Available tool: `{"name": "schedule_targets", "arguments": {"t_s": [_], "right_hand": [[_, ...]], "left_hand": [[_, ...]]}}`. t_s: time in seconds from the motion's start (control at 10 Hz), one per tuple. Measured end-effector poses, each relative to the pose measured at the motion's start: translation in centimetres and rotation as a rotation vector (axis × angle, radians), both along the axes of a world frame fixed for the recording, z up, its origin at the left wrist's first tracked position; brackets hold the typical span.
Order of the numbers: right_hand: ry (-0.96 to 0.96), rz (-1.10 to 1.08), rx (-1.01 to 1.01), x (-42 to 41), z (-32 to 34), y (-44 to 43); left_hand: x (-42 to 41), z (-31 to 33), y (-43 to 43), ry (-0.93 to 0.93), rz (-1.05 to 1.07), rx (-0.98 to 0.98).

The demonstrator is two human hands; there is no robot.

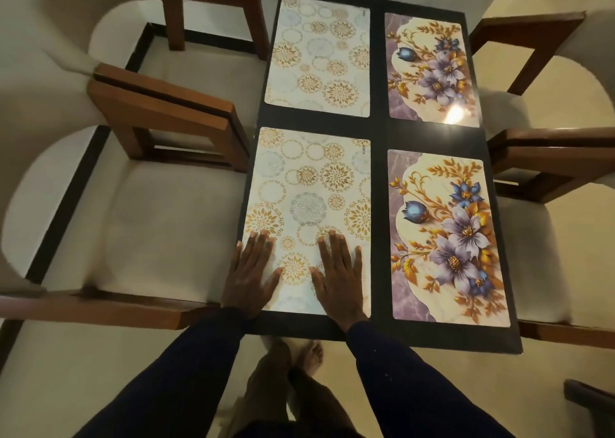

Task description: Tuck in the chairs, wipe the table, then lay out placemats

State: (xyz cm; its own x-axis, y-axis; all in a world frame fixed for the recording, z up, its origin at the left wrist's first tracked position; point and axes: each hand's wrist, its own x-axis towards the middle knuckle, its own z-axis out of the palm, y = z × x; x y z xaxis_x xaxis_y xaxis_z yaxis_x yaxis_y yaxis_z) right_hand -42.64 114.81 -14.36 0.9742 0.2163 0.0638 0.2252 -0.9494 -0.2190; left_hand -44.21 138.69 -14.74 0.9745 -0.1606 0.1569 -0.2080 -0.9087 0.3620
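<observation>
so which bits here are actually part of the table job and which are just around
Part of the job:
- table
- near ringed placemat, with left hand and right hand flat on it
- far ringed placemat
- near floral placemat, far floral placemat
- wooden chairs

Just around:
- pale floor
- black floor strip
- bare feet

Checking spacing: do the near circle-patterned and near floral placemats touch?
Apart. Head view shows bare dark table between the near circle-patterned placemat and the near floral placemat.
</observation>
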Motion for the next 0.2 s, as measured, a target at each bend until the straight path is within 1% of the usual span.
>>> {"name": "schedule_targets", "arguments": {"t_s": [0.2], "right_hand": [[0.02,-0.004,0.067,0.2,3.8,0.5]], "left_hand": [[0.3,3.5,0.8,0.04,0.07,-0.108]]}}
